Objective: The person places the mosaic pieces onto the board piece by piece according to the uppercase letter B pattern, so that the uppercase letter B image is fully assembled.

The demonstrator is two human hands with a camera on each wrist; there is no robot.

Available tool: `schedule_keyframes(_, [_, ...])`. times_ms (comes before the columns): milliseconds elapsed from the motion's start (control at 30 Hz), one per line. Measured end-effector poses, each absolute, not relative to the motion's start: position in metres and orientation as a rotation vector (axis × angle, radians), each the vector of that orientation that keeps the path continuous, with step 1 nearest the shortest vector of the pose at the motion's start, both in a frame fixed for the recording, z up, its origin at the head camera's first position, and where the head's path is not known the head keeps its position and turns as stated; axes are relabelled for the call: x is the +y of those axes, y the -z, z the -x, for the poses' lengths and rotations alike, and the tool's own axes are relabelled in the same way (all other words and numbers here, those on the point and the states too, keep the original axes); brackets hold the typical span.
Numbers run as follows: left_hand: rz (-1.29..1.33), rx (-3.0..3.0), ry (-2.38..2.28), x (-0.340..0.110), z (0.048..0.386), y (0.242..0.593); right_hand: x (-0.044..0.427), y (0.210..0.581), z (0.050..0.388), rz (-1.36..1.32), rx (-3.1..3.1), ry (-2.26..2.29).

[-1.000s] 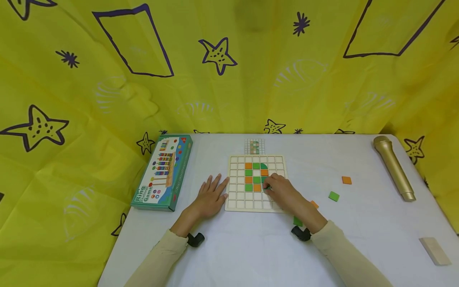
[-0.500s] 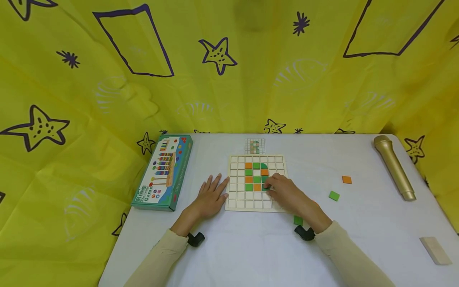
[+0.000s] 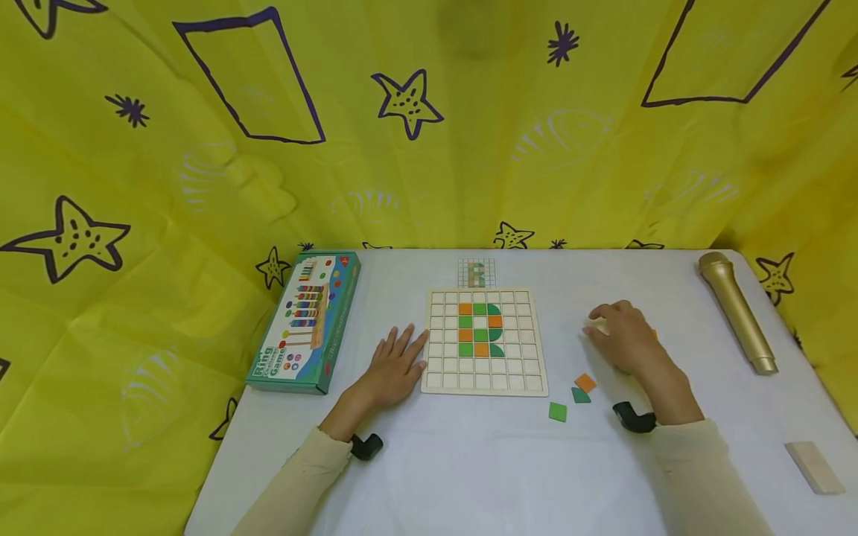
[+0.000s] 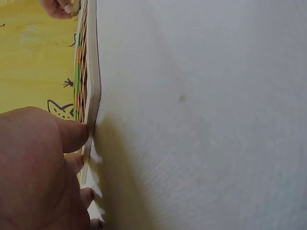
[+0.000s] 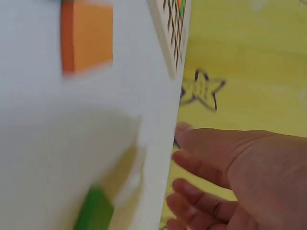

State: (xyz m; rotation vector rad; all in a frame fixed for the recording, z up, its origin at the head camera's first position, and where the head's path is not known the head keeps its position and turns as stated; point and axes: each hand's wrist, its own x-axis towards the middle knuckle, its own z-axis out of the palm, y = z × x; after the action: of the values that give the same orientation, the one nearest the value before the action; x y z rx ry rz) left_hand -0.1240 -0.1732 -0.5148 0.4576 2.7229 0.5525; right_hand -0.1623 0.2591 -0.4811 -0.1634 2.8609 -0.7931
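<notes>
White table (image 3: 456, 476): left hand (image 3: 392, 374) spread, touching board (image 3: 523, 370); right hand (image 3: 625, 341) loosely curled.

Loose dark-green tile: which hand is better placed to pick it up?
Likely the right hand: it looks empty and nearer the dark-green tile; the left hand touches the left edge of the grid board.

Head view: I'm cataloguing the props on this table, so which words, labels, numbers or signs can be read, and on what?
"Ring": title on the box.
"Game": same title; the smaller line between is unreadable.
"R": shape formed by the tiles on the board.
"R", apparently: small pattern on the card.
Too small to read: the box's spine lettering and red corner badge.
</notes>
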Motion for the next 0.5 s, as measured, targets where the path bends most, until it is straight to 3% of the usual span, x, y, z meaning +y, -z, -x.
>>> schedule_keyframes(233, [-0.463,2.719,-0.555,-0.174,0.124,0.516,0.307,0.479,0.156,-0.116,2.785,0.743])
schedule_keyframes(500, [-0.464,2.719,-0.547,-0.174,0.125,0.516,0.317,0.484,0.15,-0.163,2.761,0.771])
